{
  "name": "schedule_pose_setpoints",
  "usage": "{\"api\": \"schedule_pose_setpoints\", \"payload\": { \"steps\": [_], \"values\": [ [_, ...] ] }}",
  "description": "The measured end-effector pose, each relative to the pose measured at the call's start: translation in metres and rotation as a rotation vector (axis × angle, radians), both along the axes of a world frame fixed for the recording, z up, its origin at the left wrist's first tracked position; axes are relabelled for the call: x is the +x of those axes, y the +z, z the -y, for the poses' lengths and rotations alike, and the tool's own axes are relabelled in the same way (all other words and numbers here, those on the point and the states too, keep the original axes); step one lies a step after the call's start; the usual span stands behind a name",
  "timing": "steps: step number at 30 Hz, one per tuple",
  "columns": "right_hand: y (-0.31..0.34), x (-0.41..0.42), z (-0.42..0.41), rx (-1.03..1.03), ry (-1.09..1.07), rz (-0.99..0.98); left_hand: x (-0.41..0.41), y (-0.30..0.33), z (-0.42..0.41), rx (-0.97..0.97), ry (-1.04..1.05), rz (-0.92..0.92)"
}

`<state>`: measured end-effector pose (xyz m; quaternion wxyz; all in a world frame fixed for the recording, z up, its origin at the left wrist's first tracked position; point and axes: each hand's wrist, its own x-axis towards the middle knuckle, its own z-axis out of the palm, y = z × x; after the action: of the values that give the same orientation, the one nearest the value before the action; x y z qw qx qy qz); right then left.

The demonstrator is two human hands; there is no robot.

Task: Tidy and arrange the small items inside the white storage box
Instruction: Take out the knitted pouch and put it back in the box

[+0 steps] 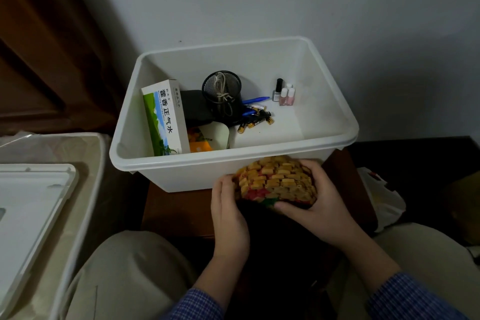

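The white storage box (pixel 259 156) stands open on a dark wooden stool. Inside it lie a green and white medicine carton (pixel 166 117), a black mesh pen cup (pixel 222 93) with a cable, blue pens (pixel 255 100), several loose batteries (pixel 255 119), nail polish bottles (pixel 284 93), a black pouch (pixel 193 108) and an orange packet (pixel 200 147). In front of the box, both hands hold a woven yellow, red and green pouch (pixel 276 182). My left hand (pixel 228 213) grips its left end; my right hand (pixel 322 200) wraps around its right side.
The box's white lid (pixel 31 210) lies on a pale cloth-covered surface at the left. A white plastic bag (pixel 384 197) sits on the dark floor at the right. A grey wall stands behind the box. My knees frame the stool.
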<state>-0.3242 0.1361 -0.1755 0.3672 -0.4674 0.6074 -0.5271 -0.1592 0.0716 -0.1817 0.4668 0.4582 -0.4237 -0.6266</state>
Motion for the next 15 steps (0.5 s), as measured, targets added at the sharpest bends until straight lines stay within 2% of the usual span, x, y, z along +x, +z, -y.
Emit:
{"api": "schedule_pose_setpoints", "payload": {
  "steps": [3, 5, 8, 10, 15],
  "values": [
    [-0.0011, 0.0045, -0.0018, 0.011, 0.036, -0.017, 0.0000, 0.0008, -0.0030, 0.254, 0.028, -0.184],
    [-0.0014, 0.0058, -0.0043, 0.020, 0.043, -0.026, 0.0010, 0.0019, -0.0033, 0.223, 0.014, -0.162],
    [-0.0020, 0.0050, -0.0061, 0.004, 0.055, -0.056, 0.0043, -0.0046, 0.0019, 0.034, -0.023, 0.022],
    [-0.0019, 0.0053, -0.0059, -0.005, 0.047, -0.077, 0.0046, -0.0075, 0.0049, 0.002, -0.020, 0.076],
    [-0.0005, 0.0096, -0.0051, -0.017, 0.027, 0.040, 0.0052, -0.0020, 0.0035, 0.068, -0.018, -0.042]
  ]
}}
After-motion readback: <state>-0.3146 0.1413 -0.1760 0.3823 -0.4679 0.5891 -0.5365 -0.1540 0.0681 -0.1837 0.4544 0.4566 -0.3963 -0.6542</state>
